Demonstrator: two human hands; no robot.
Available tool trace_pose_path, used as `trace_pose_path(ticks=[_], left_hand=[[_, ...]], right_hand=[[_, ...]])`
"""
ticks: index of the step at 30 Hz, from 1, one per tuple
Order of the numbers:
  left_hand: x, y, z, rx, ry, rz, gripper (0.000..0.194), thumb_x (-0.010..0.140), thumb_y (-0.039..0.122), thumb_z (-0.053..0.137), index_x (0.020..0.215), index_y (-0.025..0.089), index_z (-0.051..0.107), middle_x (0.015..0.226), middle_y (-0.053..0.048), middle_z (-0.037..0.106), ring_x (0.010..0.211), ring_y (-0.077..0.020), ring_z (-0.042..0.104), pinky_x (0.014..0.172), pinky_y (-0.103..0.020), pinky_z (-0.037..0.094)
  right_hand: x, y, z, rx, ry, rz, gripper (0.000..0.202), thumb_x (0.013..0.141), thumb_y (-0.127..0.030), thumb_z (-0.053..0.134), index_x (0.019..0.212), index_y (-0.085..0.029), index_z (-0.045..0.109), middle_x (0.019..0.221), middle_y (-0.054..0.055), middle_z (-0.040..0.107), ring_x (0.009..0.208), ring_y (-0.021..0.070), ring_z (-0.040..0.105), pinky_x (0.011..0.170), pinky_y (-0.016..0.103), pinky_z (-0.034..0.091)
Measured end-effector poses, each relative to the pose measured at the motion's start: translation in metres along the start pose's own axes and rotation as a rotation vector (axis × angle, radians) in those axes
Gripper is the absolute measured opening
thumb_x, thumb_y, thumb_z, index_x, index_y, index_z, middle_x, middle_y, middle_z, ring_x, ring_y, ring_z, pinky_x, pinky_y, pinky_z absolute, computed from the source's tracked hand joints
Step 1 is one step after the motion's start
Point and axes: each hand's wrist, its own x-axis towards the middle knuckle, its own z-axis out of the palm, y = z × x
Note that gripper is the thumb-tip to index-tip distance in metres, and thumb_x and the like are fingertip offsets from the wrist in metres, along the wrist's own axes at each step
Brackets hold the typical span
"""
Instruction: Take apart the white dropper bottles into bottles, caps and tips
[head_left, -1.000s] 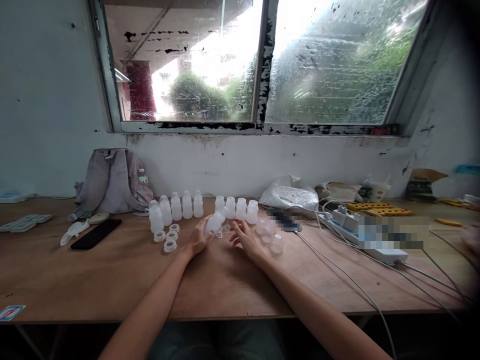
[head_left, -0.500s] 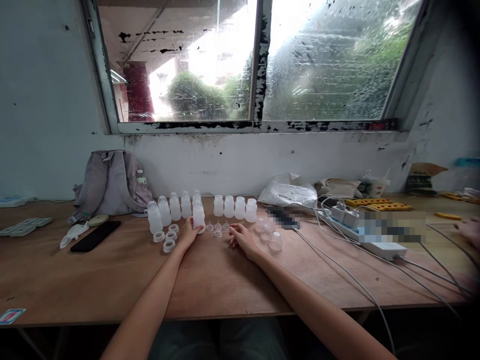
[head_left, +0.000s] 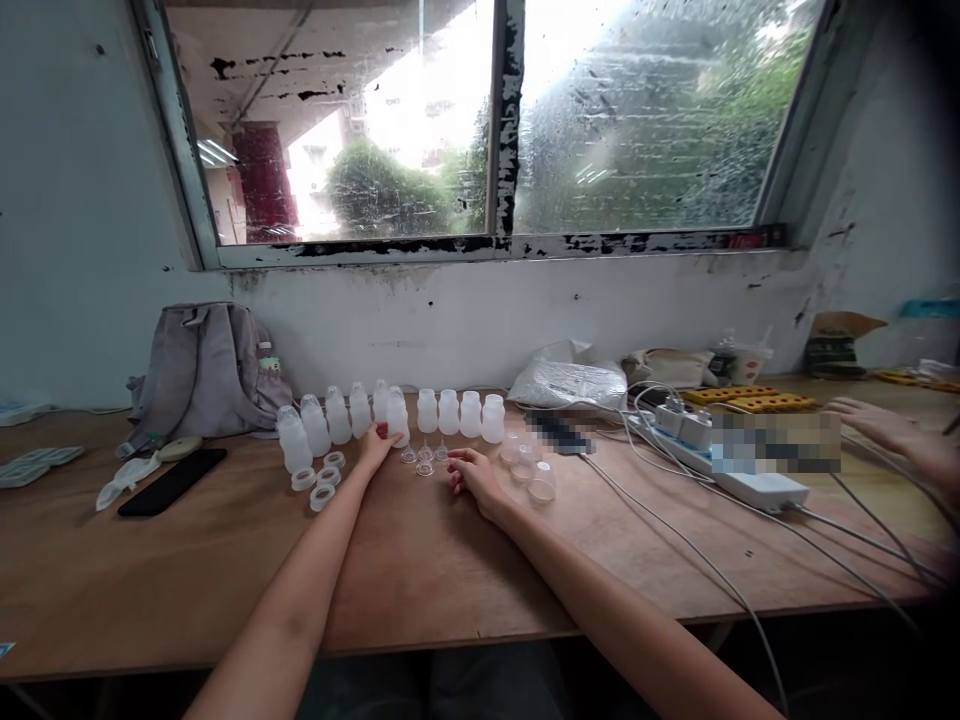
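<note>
My left hand is closed on a frosted baby bottle, which is upright beside the other bottles. Several capped baby bottles line up to its left, and several uncapped bottles stand to its right. My right hand rests on the table with loosely bent fingers, apart and with nothing visible in them. Just left of its fingertips are several clear nipples. Clear dome caps lie to the right of this hand. White collar rings lie left of my left hand.
A grey backpack, a black phone and a white plastic piece are at the left. At the right are a silver bag, a power strip with loose cables, yellow trays and another person's hand.
My left hand has moved the bottle away from me and slightly right, towards the uncapped row. My right hand stays near the nipples. The other person's hand has reached further into view.
</note>
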Motion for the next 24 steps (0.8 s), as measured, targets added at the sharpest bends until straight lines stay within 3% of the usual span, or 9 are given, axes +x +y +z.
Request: trace_pose_path(ticks=[12,24], left_hand=[[0.01,0.016,0.034,0.199,0.164,-0.065,0.039,0.063,0.037,0.063,0.093,0.013,0.053,0.093,-0.012,0.061,0.09,-0.0229,0.057,0.075,-0.031,0.041],[0.012,0.012,0.042,0.299,0.212,-0.079,0.038,0.064,0.035,0.063,0.092,0.014,0.048,0.091,-0.012,0.059,0.086,-0.0232,0.057,0.071,-0.032,0.041]], right_hand=[[0.0,0.004,0.001,-0.064,0.003,-0.033,0.017,0.065,-0.013,0.046,0.081,-0.014,0.051,0.059,-0.002,0.053,0.039,0.0059,0.046,0.034,0.016,0.035],[-0.003,0.0,0.005,-0.129,0.026,-0.031,0.018,0.064,-0.01,0.043,0.079,-0.015,0.051,0.058,-0.002,0.052,0.037,0.0052,0.045,0.032,0.016,0.035]])
